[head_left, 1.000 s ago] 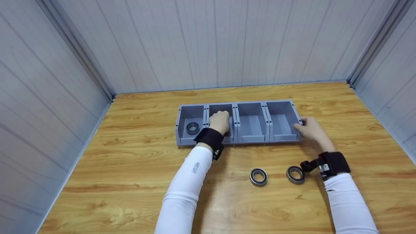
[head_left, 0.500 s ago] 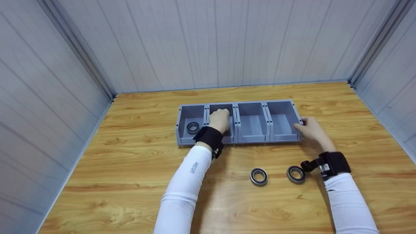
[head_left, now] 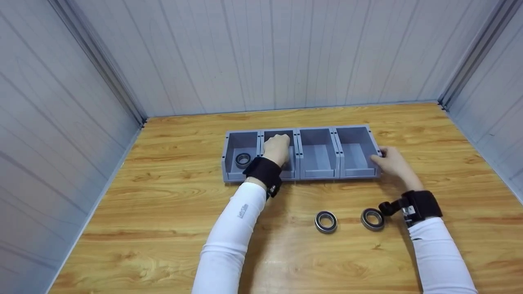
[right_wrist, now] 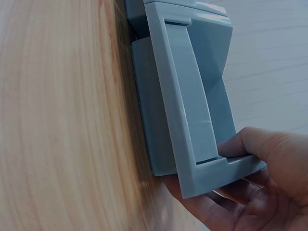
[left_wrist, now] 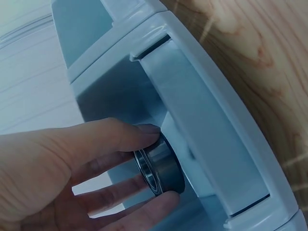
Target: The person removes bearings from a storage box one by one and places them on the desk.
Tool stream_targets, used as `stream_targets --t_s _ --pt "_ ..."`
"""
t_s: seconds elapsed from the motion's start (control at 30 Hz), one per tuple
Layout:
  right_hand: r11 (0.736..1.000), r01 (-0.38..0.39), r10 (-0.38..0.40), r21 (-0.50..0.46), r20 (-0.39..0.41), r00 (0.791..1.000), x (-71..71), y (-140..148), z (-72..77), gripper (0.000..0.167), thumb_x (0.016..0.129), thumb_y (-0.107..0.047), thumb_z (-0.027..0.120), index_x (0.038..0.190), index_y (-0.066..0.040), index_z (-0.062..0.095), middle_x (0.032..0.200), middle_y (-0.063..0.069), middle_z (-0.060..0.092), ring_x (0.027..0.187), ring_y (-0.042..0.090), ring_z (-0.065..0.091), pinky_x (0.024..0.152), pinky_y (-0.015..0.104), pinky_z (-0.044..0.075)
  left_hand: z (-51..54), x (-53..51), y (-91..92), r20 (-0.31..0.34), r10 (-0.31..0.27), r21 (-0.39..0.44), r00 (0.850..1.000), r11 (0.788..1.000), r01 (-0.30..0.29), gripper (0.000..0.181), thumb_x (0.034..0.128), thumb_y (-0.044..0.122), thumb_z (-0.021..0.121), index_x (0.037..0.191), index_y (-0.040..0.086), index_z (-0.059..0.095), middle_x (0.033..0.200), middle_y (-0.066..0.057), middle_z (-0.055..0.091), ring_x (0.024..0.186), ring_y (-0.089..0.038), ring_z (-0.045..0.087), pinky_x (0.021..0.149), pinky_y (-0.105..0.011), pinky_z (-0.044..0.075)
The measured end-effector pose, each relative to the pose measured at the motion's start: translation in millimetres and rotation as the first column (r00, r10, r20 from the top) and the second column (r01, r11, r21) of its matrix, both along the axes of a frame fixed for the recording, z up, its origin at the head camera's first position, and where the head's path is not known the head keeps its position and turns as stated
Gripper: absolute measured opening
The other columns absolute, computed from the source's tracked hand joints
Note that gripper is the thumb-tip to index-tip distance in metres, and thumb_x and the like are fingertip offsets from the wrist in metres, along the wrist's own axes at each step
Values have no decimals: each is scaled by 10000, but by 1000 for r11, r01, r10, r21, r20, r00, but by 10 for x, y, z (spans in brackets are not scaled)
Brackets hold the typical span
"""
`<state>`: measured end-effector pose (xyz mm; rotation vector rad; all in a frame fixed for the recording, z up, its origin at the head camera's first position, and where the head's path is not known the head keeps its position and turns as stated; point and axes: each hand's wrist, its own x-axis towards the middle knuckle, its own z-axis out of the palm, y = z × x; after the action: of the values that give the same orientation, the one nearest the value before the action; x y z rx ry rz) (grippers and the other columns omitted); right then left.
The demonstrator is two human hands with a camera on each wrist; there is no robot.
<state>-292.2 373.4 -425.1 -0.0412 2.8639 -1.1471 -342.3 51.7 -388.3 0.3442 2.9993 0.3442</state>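
In the head view, my left hand (head_left: 277, 148) reaches into the second bin from the left in a joined row of grey plastic bins (head_left: 316, 174). Its thumb and fingers pinch a ball bearing (left_wrist: 167, 166), as the left wrist view shows; from the head camera that bearing is hidden behind the hand. My right hand (head_left: 392, 164) grips the outer side wall of the rightmost bin (right_wrist: 180, 106), thumb inside and fingers outside below the rim. Another bearing (head_left: 243, 160) lies flat in the leftmost bin.
Two more bearings, one in the middle (head_left: 326, 222) and one beside the right wrist camera (head_left: 372, 219), lie on the wooden table (head_left: 163, 228) before the bins. Pale panel walls (head_left: 253, 57) enclose the back and sides.
My left hand has shifted very slightly up and toward the back of the second bin. The right hand keeps its hold, and the bins and loose bearings stay put.
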Motion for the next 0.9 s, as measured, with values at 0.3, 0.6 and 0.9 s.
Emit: stream_targets --t_s 0.3,0.6,0.9 --pt "1000 5 -5 -2 -12 1000 18 -12 19 395 979 -73 524 1272 187 570 742 1 622 559 10 510 526 176 471 66 19 -9 13 -5 -4 1000 1000 5 311 945 52 629 1251 77 680 1331 -127 709 1197 -331 701 903 -468 649" --pt "1000 1 -1 -17 1 1000 3 -5 17 394 981 -70 511 1270 192 564 746 -13 618 549 10 509 516 186 479 126 47 -37 -8 -10 12 1000 1000 10 326 915 41 644 1238 61 687 1333 -137 707 1209 -338 694 925 -475 643" --pt "999 5 -3 -37 51 999 5 -1 28 389 997 -78 506 1285 179 554 721 -47 577 555 22 503 506 193 478 164 57 -47 8 -33 29 999 999 33 272 906 17 645 1167 64 709 1314 -129 716 1198 -341 694 918 -471 641"
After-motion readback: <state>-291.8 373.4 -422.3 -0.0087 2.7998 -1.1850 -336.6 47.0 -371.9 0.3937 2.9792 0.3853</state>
